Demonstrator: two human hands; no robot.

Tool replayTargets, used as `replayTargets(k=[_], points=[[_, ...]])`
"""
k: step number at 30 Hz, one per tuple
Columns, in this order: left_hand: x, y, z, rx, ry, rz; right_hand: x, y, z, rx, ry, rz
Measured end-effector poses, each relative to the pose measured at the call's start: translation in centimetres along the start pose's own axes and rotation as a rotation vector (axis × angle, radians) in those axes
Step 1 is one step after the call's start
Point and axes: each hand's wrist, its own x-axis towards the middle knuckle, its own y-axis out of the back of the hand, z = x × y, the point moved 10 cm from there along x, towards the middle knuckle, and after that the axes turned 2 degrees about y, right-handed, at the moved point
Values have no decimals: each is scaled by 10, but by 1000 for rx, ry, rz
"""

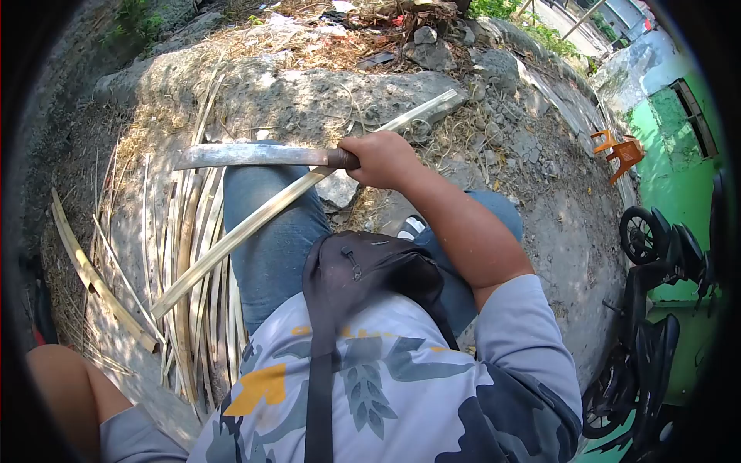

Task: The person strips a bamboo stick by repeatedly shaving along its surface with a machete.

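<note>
My right hand [380, 160] is closed around the dark handle of a machete [251, 155], whose long blade points left above my knee. A split bamboo strip [239, 231] slants across my thigh, passing beneath the blade and close behind my right hand; whether the fingers touch it I cannot tell. Many long, pale bamboo strips [202, 270] lie in a bundle on the ground beside my leg. Farther left is a wider, curved bamboo piece [96, 282]. Only my bent left arm shows at the lower left; its hand is out of view.
A black bag [370, 270] rests on my lap. Ahead is a low, rough stone ledge [301, 100] with dry litter behind it. On the right stand an orange chair [617, 150] and a black motorcycle [641, 339] by a green wall [668, 131].
</note>
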Motion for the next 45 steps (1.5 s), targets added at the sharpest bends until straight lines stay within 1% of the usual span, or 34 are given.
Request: replayTargets(k=[6,12,16,17,19,21,23,24,25,26,27,28,29,30,31,32,33,35,36,38,41,42,45], points=[[-4,-5,-7,-25,18,9,-5,-10,3,-13,-34,-78],[-10,-10,-1,1,11,-2,-4,-8,5,29,8,14],[-9,-9,-2,-9,25,8,-4,-7,5,9,-22,-31],[-9,-5,-5,-17,36,16,-4,-9,7,7,-2,-22],[-7,0,-14,-31,80,29,-5,-4,5,17,10,-5],[-20,8,-16,-18,132,74,-5,-6,10,9,-32,-45],[-54,1,-22,-40,307,89,-8,-3,7,15,-31,-70],[-81,-27,-29,-47,468,-13,-8,0,8,8,-35,-78],[-117,-79,-30,32,664,-241,-9,1,10,7,-46,-80],[-152,-129,-29,210,842,-506,-10,0,10,1,-52,-87],[-184,-161,-19,291,830,-709,-10,0,9,-6,-51,-95],[-223,-183,-17,257,891,-816,-11,1,7,-9,-31,-78],[-258,-197,-16,294,965,-902,-10,3,6,-8,-24,-60],[-265,-207,-16,341,887,-908,-9,5,5,-5,-16,-42],[-285,-207,-24,345,992,-868,-9,6,4,1,-9,-23],[-306,-206,-33,348,1093,-828,-11,15,0,12,60,119],[-321,-203,-41,351,1187,-784,-13,19,1,11,44,134],[-322,-214,-43,319,1117,-835,-16,27,5,10,9,161],[-326,-217,-45,292,1153,-845,-18,30,9,13,14,183],[-334,-226,-47,139,1209,-797,-26,35,23,17,29,222],[-350,-236,-52,-39,1250,-661,-35,37,45,-28,115,181],[-352,-238,-54,-90,1261,-614,-36,36,61,-19,90,183],[-363,-241,-58,-155,1290,-586,-47,46,117,77,-254,97]])
